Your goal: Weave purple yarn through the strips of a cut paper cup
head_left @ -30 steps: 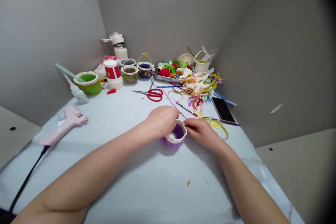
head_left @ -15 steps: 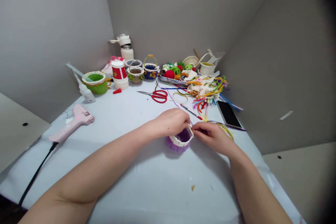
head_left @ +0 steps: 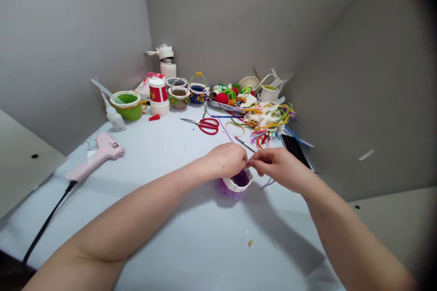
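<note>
A small purple basket with white upright strips round its rim stands on the table in front of me. My left hand is closed over the basket's far rim, its fingertips bent down and partly hidden. Just right of it, my right hand pinches a thin purple cord at the rim, fingertips almost touching the left ones. A loose piece of purple cord shows below the right hand. A pen lies behind the hands, partly covered by the right one.
Red-handled scissors lie beyond the hands. A pink glue gun with a black cable lies at left. Finished little baskets, including a green basket, stand along the back. A phone and a heap of coloured strips are at right.
My right hand has risen slightly and come over toward the left fingertips, covering part of the pen and phone. The left hand stays at the basket's rim.
</note>
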Tool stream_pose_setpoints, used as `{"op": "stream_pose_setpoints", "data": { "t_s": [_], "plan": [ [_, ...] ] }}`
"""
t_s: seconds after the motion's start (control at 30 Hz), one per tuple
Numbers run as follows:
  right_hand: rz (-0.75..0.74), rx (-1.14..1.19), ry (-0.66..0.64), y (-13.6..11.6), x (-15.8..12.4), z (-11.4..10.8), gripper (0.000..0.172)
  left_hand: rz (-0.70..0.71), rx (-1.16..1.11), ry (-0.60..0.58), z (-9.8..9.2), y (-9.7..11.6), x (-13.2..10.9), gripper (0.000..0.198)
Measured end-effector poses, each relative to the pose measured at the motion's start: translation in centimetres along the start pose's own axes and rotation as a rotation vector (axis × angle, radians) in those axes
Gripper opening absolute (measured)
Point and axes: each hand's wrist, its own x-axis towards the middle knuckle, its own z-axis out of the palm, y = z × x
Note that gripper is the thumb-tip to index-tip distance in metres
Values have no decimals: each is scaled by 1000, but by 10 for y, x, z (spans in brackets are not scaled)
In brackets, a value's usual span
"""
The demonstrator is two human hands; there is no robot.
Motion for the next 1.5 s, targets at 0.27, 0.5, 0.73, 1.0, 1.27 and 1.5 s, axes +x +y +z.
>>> {"op": "stream_pose_setpoints", "data": {
  "t_s": [0.27,0.5,0.73,1.0,1.27,1.5],
  "plan": [
    [-220,-466,88,-21,-7,2,22,-19,-5,-30,-2,-1,1,23],
    [-478,-626,40,-24,-20,4,18,12,-68,-37,-4,-2,-1,23],
    [-669,-476,-9,3,-28,-11,23,20,-94,-28,-6,-2,-1,20],
    [-562,-254,14,29,-28,-12,21,24,-99,-27,-3,-2,-1,20],
    [-525,-155,13,43,-20,-8,21,21,-77,-35,-5,0,-1,21],
    [-570,-214,147,37,-29,-2,20,5,-69,-44,-6,2,-1,22]
  ]
}}
